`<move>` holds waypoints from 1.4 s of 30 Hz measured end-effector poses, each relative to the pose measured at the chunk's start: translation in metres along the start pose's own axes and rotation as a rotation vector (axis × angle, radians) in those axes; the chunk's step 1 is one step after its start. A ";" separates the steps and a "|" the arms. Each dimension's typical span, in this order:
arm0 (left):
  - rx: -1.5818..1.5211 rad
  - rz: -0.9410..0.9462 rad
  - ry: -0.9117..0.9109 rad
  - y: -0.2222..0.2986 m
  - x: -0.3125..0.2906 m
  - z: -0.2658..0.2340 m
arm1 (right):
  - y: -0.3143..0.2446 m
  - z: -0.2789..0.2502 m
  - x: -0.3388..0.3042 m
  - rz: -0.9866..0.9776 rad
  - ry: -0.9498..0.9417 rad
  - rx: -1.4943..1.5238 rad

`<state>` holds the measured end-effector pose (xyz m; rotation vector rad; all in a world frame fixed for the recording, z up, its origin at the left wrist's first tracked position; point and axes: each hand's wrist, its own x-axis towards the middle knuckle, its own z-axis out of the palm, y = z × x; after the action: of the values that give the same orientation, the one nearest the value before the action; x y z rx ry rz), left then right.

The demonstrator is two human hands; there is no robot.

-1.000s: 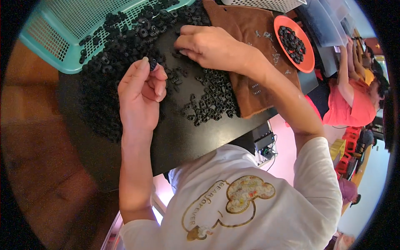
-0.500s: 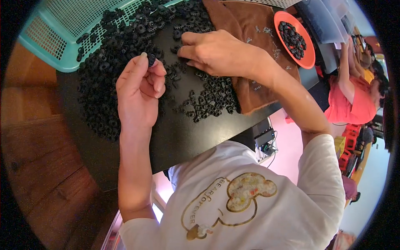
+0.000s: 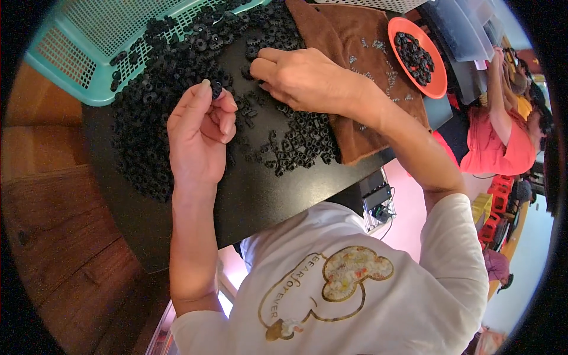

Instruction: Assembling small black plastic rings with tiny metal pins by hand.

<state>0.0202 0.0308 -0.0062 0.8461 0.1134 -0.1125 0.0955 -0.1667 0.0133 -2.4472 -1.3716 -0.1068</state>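
Observation:
Between the thumb and forefinger of my left hand [image 3: 200,127] is a small round black plastic part [image 3: 216,90]. It is held above a large heap of similar black parts [image 3: 139,136]. My right hand [image 3: 299,77] is closed, palm down, low over the dark table [image 3: 266,198]. Its fingertips point left and are pressed together beside a few loose black pieces; whether they grip one is hidden. Smaller black pieces [image 3: 302,142] lie in a pile just below my right hand.
A teal mesh basket [image 3: 97,92] stands at the far left. On the right, a brown cloth [image 3: 370,139] carries several tiny metal springs [image 3: 390,78]. An orange plate [image 3: 439,83] of black parts sits beyond it. People [image 3: 500,139] sit farther right.
My right hand has shifted slightly down, its fingers drawn closer together. My left hand stays almost in place, still pinching the black part.

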 end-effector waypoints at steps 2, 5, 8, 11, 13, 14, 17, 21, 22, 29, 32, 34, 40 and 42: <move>0.011 -0.009 0.020 0.000 0.000 0.002 | 0.003 0.001 -0.001 0.009 0.019 0.031; 0.008 -0.004 0.006 0.000 0.000 0.001 | 0.003 0.000 -0.004 -0.024 0.109 0.123; 0.003 -0.003 0.007 -0.001 0.000 0.002 | 0.004 -0.001 -0.006 -0.053 0.170 0.230; 0.004 -0.009 -0.005 -0.002 0.001 0.001 | 0.004 -0.001 -0.007 -0.059 0.247 0.366; 0.009 -0.008 -0.008 -0.002 0.001 0.001 | 0.000 -0.004 -0.008 0.038 0.266 0.489; 0.013 -0.006 -0.011 -0.002 0.001 0.002 | -0.002 -0.005 -0.008 0.038 0.267 0.489; 0.012 -0.003 -0.020 -0.003 0.000 0.004 | -0.007 -0.005 -0.007 0.212 0.219 0.794; 0.017 -0.016 -0.016 -0.004 -0.002 0.007 | -0.012 -0.015 -0.005 0.338 0.215 1.100; 0.015 -0.019 -0.028 -0.004 -0.003 0.007 | -0.014 -0.019 -0.005 0.413 0.199 1.177; 0.019 -0.024 -0.089 -0.007 -0.003 0.008 | -0.020 -0.025 -0.007 0.478 0.189 1.335; 0.014 -0.031 -0.092 -0.006 -0.004 0.010 | -0.018 -0.020 -0.007 0.459 0.237 1.334; 0.038 -0.028 -0.081 -0.006 -0.005 0.012 | -0.019 -0.018 -0.007 0.447 0.248 1.320; 0.088 -0.037 -0.084 -0.009 -0.007 0.015 | -0.020 -0.024 -0.009 0.426 0.230 1.291; 0.101 -0.038 -0.089 -0.010 -0.007 0.015 | -0.022 -0.025 -0.010 0.435 0.218 1.328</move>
<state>0.0130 0.0132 -0.0022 0.9384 0.0404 -0.1928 0.0742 -0.1727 0.0397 -1.4321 -0.4461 0.4719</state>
